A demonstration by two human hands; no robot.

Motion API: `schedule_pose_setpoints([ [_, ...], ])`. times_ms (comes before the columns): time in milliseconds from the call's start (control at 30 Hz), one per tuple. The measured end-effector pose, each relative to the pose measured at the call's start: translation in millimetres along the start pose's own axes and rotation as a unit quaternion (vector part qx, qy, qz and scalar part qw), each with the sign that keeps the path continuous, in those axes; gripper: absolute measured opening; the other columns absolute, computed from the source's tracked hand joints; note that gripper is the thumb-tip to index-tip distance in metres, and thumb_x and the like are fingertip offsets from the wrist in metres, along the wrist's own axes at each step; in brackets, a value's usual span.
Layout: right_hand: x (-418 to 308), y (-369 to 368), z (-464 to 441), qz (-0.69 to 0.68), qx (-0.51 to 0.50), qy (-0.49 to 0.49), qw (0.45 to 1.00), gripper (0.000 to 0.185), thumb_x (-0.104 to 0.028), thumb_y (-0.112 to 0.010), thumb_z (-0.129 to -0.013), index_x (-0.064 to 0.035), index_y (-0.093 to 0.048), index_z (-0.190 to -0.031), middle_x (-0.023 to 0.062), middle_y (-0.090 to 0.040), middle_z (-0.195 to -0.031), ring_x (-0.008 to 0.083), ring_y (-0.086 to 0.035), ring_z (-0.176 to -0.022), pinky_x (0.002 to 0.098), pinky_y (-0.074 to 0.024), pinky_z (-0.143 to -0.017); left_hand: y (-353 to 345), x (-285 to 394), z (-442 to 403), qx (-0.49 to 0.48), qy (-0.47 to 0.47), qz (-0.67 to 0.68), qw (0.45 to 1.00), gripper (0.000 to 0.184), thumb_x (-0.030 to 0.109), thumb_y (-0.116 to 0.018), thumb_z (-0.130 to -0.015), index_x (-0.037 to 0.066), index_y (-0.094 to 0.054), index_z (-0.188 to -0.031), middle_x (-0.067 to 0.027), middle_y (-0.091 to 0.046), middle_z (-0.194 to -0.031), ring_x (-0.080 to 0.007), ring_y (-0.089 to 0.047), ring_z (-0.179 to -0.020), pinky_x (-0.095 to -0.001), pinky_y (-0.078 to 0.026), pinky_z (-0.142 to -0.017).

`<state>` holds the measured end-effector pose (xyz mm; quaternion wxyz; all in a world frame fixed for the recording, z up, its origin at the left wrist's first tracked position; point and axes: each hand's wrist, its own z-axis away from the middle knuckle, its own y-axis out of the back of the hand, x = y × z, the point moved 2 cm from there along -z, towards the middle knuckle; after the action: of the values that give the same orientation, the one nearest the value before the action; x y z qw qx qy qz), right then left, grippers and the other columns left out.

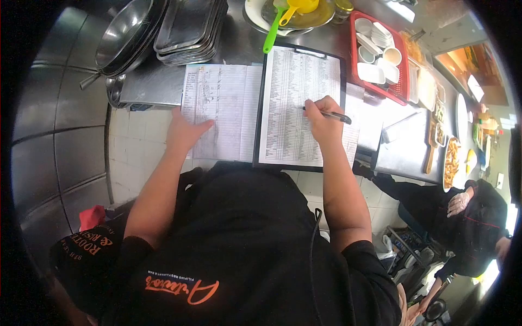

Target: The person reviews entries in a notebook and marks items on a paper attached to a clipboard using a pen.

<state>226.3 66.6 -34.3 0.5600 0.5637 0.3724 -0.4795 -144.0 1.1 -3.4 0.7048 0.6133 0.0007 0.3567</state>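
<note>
A pen (336, 116) is gripped in my right hand (325, 119), which rests on a printed sheet (291, 103) full of rows and columns. The sheet lies on a black clipboard (259, 136) with its clip at the far end. To the left, an open notebook (231, 114) with handwriting down its left side lies partly under the clipboard. My left hand (185, 133) touches the notebook's left edge, thumb stretched over the page and the other fingers partly hidden.
Steel trays (190, 32) and pans (128, 38) are stacked at the back left. A bowl (255, 19) holds a green-handled utensil (274, 30). Farther right are a red basket (402, 81) of white dishes and a long plate of food (451, 163). A gloved co-worker (462, 228) stands at right.
</note>
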Motion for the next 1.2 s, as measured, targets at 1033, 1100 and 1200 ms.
schedule_pose_setpoints([
  [1033,-7,-35,5,0.082,-0.086,0.021,0.993,0.03,-0.022,-0.075,-0.092,-0.0004,-0.062,-0.077,0.0141,-0.066,-0.07,0.024,-0.063,-0.064,0.0396,-0.0512,-0.062,0,3,1,-0.012,0.031,0.004,0.999,0.105,0.041,-0.095,-0.07,-0.007,-0.038,-0.144,-0.0283,-0.067,-0.129,-0.0401,-0.067,-0.12,-0.0442,-0.052,-0.102],
  [1100,-4,-37,5,0.081,-0.086,0.024,0.993,0.029,-0.022,-0.075,-0.092,-0.0002,-0.062,-0.077,0.0145,-0.066,-0.071,0.0245,-0.063,-0.064,0.0398,-0.0515,-0.063,0,2,0,-0.01,0.027,0.006,1.0,0.105,0.041,-0.095,-0.07,-0.008,-0.038,-0.144,-0.0285,-0.067,-0.129,-0.0401,-0.067,-0.12,-0.0442,-0.052,-0.103],
  [1200,4,-39,4,0.079,-0.085,0.034,0.993,0.029,-0.022,-0.075,-0.092,0.0,-0.062,-0.078,0.0152,-0.067,-0.071,0.0256,-0.065,-0.065,0.0401,-0.0521,-0.063,-1,0,0,-0.003,0.017,0.013,1.0,0.105,0.04,-0.095,-0.07,-0.008,-0.038,-0.144,-0.0284,-0.067,-0.129,-0.0399,-0.067,-0.12,-0.0442,-0.052,-0.103],
])
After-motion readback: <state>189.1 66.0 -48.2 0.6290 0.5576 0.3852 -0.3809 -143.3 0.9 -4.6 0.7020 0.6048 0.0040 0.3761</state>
